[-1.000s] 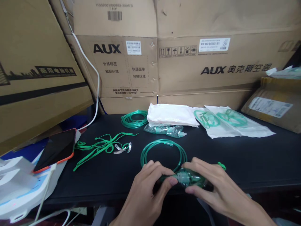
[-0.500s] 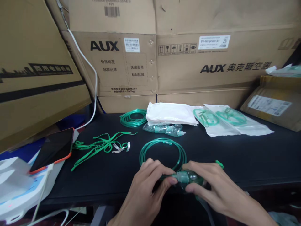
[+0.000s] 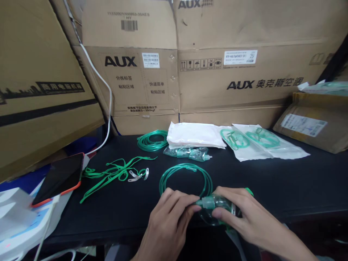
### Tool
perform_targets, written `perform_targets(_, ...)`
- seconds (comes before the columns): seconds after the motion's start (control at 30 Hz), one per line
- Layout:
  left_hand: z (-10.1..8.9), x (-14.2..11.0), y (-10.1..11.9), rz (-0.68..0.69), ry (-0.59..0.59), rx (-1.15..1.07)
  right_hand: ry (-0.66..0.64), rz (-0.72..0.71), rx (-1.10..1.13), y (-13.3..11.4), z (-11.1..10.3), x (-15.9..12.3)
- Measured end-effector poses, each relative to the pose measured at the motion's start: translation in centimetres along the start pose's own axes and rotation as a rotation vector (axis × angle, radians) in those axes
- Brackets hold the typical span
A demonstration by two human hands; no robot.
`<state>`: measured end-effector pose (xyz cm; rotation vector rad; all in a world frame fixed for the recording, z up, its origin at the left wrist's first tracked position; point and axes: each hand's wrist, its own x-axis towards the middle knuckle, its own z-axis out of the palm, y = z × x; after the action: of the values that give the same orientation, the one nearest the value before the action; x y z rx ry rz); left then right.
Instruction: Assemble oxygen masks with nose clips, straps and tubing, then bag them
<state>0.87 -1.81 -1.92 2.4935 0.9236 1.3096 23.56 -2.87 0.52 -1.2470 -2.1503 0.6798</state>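
My right hand (image 3: 244, 208) is wrapped round a clear green oxygen mask (image 3: 208, 218) at the front of the dark table. The mask's pale green connector (image 3: 208, 202) points left, out of that grip. At the connector's narrow tip, the fingers of my left hand (image 3: 168, 219) are pinched together on the end of a green tube; the joint is mostly hidden by the fingertips. Just behind both hands lies a coil of green tubing (image 3: 187, 166). Part of a green strap (image 3: 248, 191) shows beyond my right hand.
Farther back are another tubing coil (image 3: 152, 141), clear mask parts (image 3: 187, 154), white packets (image 3: 195, 134) and bagged green masks (image 3: 263, 139). Green straps (image 3: 116, 172) and metal strips (image 3: 136, 175) lie left, near a phone (image 3: 59, 177). Cardboard boxes (image 3: 144, 90) stand behind.
The view has tilted slightly, so the scene sits a little lower and further left. Slightly more of the connector's tip shows between my hands. Both grips remain.
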Motion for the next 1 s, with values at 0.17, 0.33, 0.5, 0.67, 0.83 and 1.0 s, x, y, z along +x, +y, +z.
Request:
perform_targets(0.17, 0.3, -0.2, 0.1, -0.019, 0.033, -0.002, -0.044, 0.001, -0.037, -0.4, -0.3, -0.1)
perform_targets(0.33, 0.0, -0.1, 0.4, -0.034, 0.041, -0.046, -0.058, -0.035, -0.092, -0.6, -0.4, -0.2)
perform_targets(0.5, -0.3, 0.1, 0.6, -0.074, 0.018, -0.066, -0.038, -0.062, -0.124, -0.3, -0.2, -0.3)
perform_targets(0.67, -0.9, 0.5, 0.7, -0.161, -0.032, -0.135, 0.020, -0.144, -0.191, 0.1, -0.1, -0.4)
perform_targets(0.83, -1.5, 0.9, 0.7, -0.259, -0.147, -0.141, 0.057, -0.206, -0.429, 1.0, -0.1, -0.8)
perform_targets(1.0, -1.7, 1.1, 0.9, -0.325, -0.226, -0.121, 0.104, -0.260, -0.509, 1.0, -0.2, -0.8)
